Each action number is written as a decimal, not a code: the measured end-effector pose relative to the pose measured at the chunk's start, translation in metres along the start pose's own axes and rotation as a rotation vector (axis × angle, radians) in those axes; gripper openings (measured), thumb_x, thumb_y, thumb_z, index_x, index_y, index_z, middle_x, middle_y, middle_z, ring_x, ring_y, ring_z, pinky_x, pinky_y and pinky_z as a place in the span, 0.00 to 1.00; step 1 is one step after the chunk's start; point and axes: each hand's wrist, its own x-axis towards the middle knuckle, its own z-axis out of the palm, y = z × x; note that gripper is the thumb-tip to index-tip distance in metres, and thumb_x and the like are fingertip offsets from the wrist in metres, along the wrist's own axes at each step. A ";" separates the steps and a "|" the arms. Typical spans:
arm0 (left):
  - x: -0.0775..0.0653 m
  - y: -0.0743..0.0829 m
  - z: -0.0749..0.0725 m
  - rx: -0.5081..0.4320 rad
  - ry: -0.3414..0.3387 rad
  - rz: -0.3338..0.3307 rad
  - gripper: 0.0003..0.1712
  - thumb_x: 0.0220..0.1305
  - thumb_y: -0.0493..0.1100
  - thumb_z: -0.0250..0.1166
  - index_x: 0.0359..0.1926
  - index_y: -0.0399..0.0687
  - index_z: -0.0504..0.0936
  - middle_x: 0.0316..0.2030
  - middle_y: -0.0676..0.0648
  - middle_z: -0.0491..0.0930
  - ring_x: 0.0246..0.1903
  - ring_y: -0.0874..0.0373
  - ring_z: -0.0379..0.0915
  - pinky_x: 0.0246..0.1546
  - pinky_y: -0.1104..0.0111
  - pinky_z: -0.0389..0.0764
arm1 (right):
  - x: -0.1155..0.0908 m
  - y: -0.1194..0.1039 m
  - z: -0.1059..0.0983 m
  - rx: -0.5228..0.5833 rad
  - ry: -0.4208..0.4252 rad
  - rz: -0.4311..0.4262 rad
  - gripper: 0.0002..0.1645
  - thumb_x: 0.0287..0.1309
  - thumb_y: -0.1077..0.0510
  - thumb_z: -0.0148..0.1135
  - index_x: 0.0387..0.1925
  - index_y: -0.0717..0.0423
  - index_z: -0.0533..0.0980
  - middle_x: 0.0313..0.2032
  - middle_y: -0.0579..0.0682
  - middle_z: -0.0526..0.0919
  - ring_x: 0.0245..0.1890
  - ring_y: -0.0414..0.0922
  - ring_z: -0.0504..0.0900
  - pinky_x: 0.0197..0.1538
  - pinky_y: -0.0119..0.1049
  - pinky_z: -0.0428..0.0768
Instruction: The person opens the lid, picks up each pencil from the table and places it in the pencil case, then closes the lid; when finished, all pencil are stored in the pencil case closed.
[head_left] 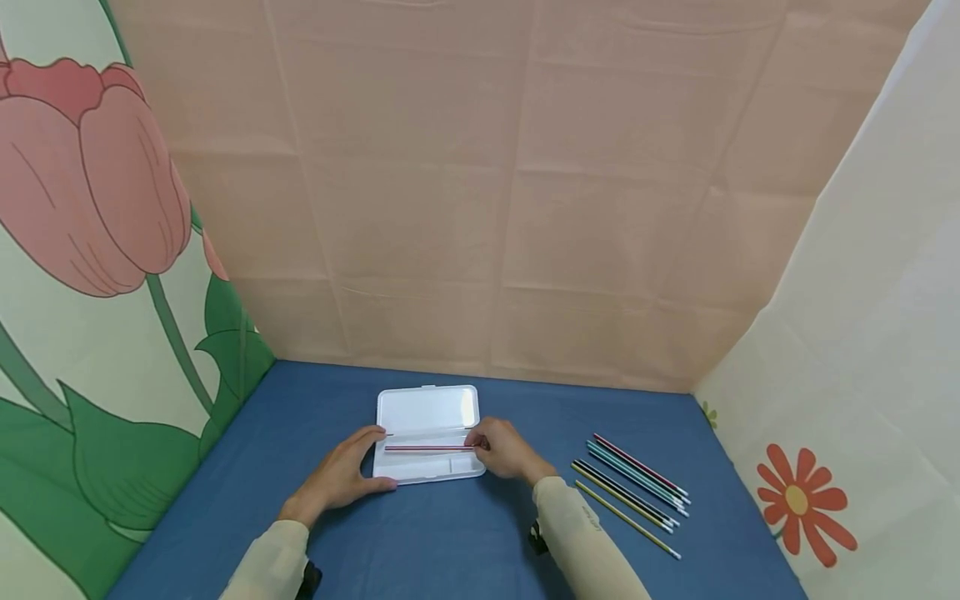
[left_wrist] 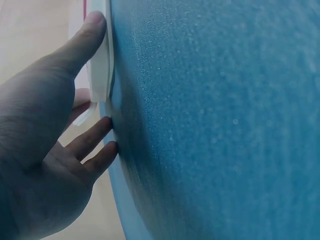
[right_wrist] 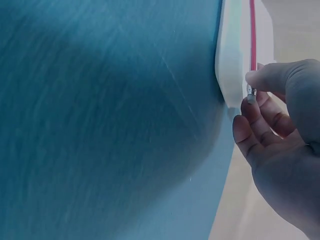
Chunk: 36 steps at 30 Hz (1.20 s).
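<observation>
A white pencil case lies on the blue table with its lid raised at the back. My left hand holds the case at its left end, thumb at the near corner and index finger toward the hinge. In the left wrist view the thumb lies along the case wall, other fingers spread below. My right hand pinches the eraser end of a red pencil between thumb and fingers. The pencil lies lengthwise over the case's tray. The right wrist view shows its metal band and eraser tip at the fingertips.
On the right of the table lie several loose pencils: dark red, teal, black and yellow, white-tipped ends toward the near right. A beige sheet rises behind the table, with flower-printed walls at the sides.
</observation>
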 end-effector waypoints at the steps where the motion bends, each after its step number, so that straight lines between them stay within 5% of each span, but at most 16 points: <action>1: 0.000 0.000 0.000 0.000 0.000 0.001 0.56 0.59 0.64 0.87 0.79 0.42 0.76 0.81 0.37 0.73 0.79 0.32 0.72 0.78 0.33 0.75 | 0.001 -0.001 0.001 -0.003 0.002 -0.003 0.11 0.74 0.69 0.67 0.46 0.54 0.91 0.40 0.47 0.88 0.39 0.37 0.78 0.47 0.34 0.80; 25: 0.000 0.001 0.002 0.007 -0.001 -0.007 0.56 0.59 0.64 0.87 0.79 0.40 0.76 0.81 0.36 0.73 0.79 0.32 0.72 0.79 0.34 0.75 | 0.005 -0.010 0.011 -0.034 -0.010 -0.033 0.15 0.74 0.73 0.64 0.45 0.55 0.93 0.43 0.49 0.93 0.47 0.44 0.85 0.62 0.47 0.86; 36: 0.001 -0.002 0.004 0.009 0.000 -0.019 0.57 0.58 0.66 0.87 0.79 0.42 0.76 0.81 0.38 0.73 0.79 0.33 0.73 0.78 0.34 0.76 | 0.003 -0.006 0.009 0.025 -0.050 -0.024 0.11 0.75 0.68 0.68 0.52 0.58 0.90 0.47 0.51 0.93 0.48 0.42 0.86 0.58 0.42 0.88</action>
